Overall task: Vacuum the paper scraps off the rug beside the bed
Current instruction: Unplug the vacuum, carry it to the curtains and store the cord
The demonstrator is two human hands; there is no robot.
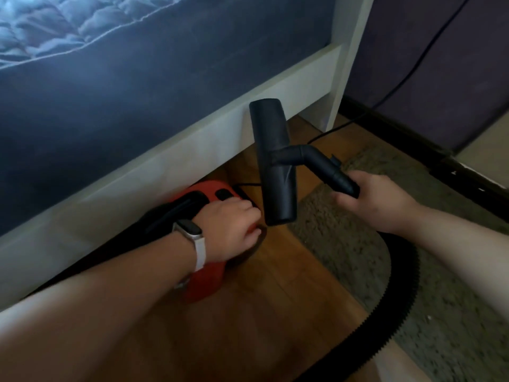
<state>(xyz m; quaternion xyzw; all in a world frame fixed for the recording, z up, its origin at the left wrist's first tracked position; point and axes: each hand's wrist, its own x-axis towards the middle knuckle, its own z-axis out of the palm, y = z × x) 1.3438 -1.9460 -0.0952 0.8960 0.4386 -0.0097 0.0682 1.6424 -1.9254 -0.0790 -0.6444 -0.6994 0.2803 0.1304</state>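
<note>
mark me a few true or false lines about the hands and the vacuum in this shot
The right hand holds the black plastic vacuum wand. True.
The long black floor nozzle lies flat on the shaggy grey-green rug. False: it is lifted, in front of the white bed frame.
The left hand touches the red vacuum body. True.
The white-strapped watch is on the right wrist. False: the left wrist.
The black ribbed hose crosses the rug. True.

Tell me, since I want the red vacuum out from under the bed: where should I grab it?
Probably the black handle along the top of the vacuum, reached from the open floor side; the bed rail overhangs its far side.
</note>
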